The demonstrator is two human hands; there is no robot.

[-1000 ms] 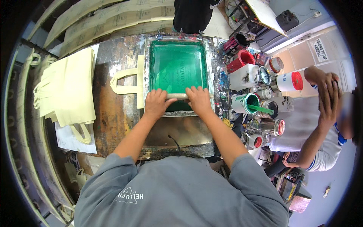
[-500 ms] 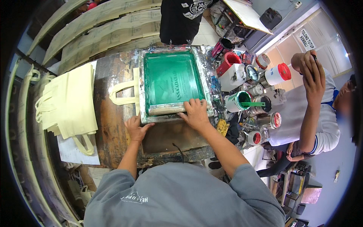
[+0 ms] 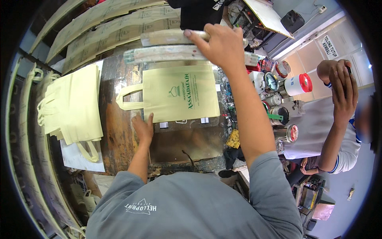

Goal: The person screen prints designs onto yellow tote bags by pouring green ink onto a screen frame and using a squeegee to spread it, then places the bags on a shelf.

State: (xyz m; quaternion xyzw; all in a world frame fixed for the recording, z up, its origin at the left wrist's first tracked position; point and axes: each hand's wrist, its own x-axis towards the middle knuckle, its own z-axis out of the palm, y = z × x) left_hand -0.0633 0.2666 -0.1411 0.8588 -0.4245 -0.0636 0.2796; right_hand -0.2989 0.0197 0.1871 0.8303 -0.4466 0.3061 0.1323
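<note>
A pale yellow tote bag [image 3: 161, 93] lies flat on the dark wooden table, its handle pointing left and a green print on its front. My left hand [image 3: 143, 128] is at the bag's near left corner, thumb and fingers apart, the thumb touching the edge. Beyond the bag, the screen-printing frame [image 3: 167, 54] is tilted up with its near edge raised. My right hand [image 3: 223, 46] grips the frame at that edge, beside a pale wooden bar [image 3: 159, 38] that resembles a squeegee handle. The mesh is hidden from view.
Pale tote bags [image 3: 73, 107] are stacked at the left. Ink jars and tubs [image 3: 278, 115] crowd the right side, near a yellow sponge [image 3: 233, 139]. Racks of bags [image 3: 119, 34] stand behind. One person stands at the right with a raised hand [image 3: 344, 89]; another is across the table.
My right hand has swung the frame's near edge up and away, uncovering the printed bag. My left hand has left the frame and now rests at the bag's corner.
</note>
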